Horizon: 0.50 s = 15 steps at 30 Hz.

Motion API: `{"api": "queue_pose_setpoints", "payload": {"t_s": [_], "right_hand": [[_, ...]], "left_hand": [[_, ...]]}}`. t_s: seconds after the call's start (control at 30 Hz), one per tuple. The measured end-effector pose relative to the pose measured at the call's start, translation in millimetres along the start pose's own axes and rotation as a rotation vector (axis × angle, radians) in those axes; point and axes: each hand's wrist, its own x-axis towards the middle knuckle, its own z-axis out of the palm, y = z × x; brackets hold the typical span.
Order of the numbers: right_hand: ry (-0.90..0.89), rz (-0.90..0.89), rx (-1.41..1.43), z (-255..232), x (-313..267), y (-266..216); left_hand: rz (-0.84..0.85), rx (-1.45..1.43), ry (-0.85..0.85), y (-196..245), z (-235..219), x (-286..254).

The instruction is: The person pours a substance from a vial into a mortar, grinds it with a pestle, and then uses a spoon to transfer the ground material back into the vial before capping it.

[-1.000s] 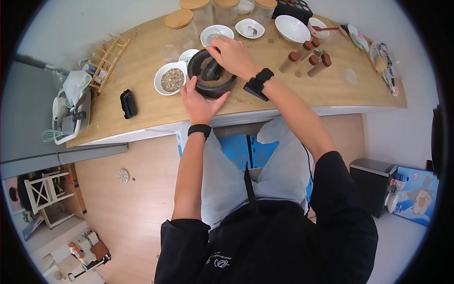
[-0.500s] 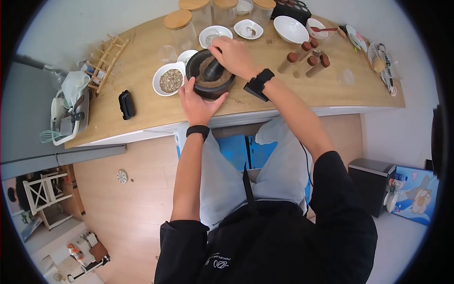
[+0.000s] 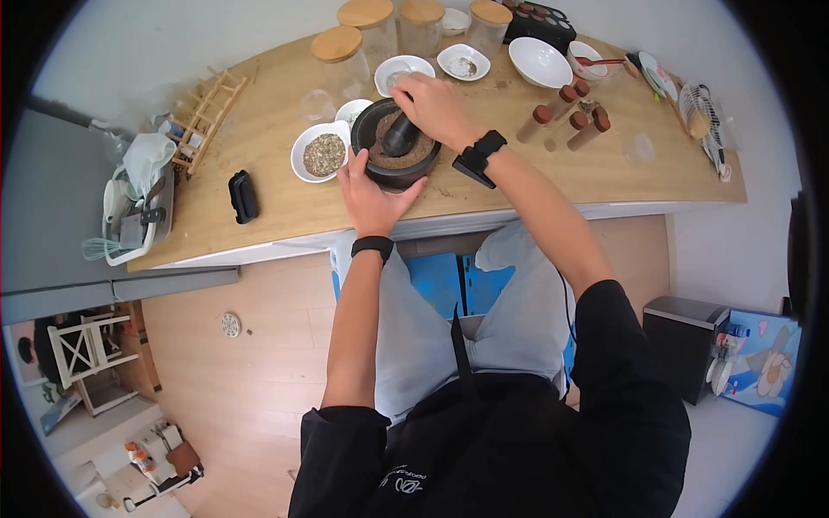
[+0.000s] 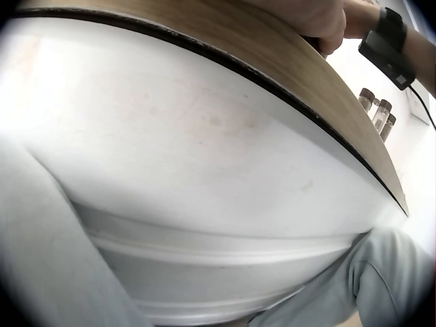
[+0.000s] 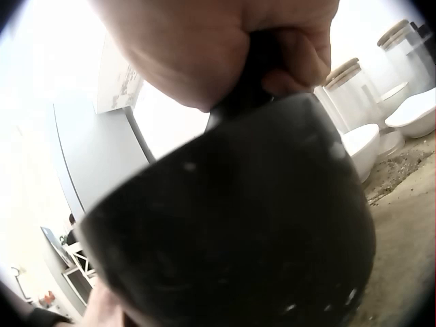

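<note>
In the head view a dark stone mortar (image 3: 395, 177) stands near the table's front edge, with brown ground powder (image 3: 420, 155) inside. My right hand (image 3: 436, 108) grips the top of a black pestle (image 3: 401, 138), whose rounded end sits in the powder. The right wrist view shows the curled right fingers (image 5: 300, 61) round the pestle's handle, above the mortar's rim. My left hand (image 3: 376, 198) holds the near side of the mortar, thumb to the right and fingers to the left. A white bowl of coarse flaky bits (image 3: 324, 155) stands just left of the mortar.
Small white dishes (image 3: 464, 62) and glass jars with wooden lids (image 3: 337, 43) stand behind. Several brown-capped tubes (image 3: 589, 129) and a large white bowl (image 3: 540, 62) are to the right. A black case (image 3: 243, 197) and a wooden rack (image 3: 207, 121) lie left.
The head view has shifted slightly, so the scene sits a little further right and lower. Pestle and right hand have moved only slightly; the left hand stays on the mortar.
</note>
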Motion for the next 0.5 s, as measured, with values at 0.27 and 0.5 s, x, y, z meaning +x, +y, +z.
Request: {"api": "queue_pose_setpoints", "payload": {"t_s": [0.27,0.5], "right_hand": [[-0.046,-0.058,0.025,-2,-1,-2],[-0.018,-0.007,-0.067,-1,-2,-11]], "left_hand": [[-0.009,-0.028,0.022,4,-3,6],[-0.009,-0.006,-0.003,3,-3,2]]}}
